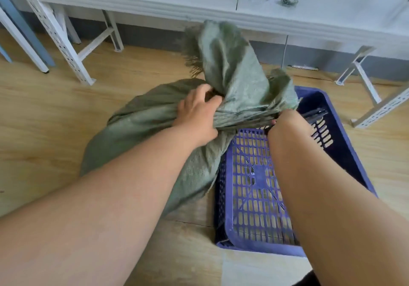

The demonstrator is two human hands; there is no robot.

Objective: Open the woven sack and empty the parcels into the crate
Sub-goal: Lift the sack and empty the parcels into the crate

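From my seat I look down on a green woven sack (141, 130) lying bulging on the wooden floor (44, 119), its lower side pressed against the left wall of a blue plastic crate (254, 188) that stands just beside it on the right. The sack's neck is gathered and twisted, and the loose frayed mouth above the gather stands up and flops toward the crate's far end. My left hand (197, 113) grips the gathered neck from the left, fingers curled into the folds of the cloth and thumb underneath. My right hand (285, 119) reaches over the crate to the same gather from the right; its fingers are tucked under the cloth and mostly hidden, so it appears to be clutching the sack, though I cannot see the grip itself. The sack looks closed at the neck, and no parcels show anywhere; what fills it is hidden by the cloth. The crate has a slotted bottom through which the floor shows, and a dark thing lies at its far end near my right wrist, too unclear to name. Beyond the sack runs a white worktop (287, 2) on white perforated metal legs (55, 33), with another such leg (380, 106) to the right of the crate.
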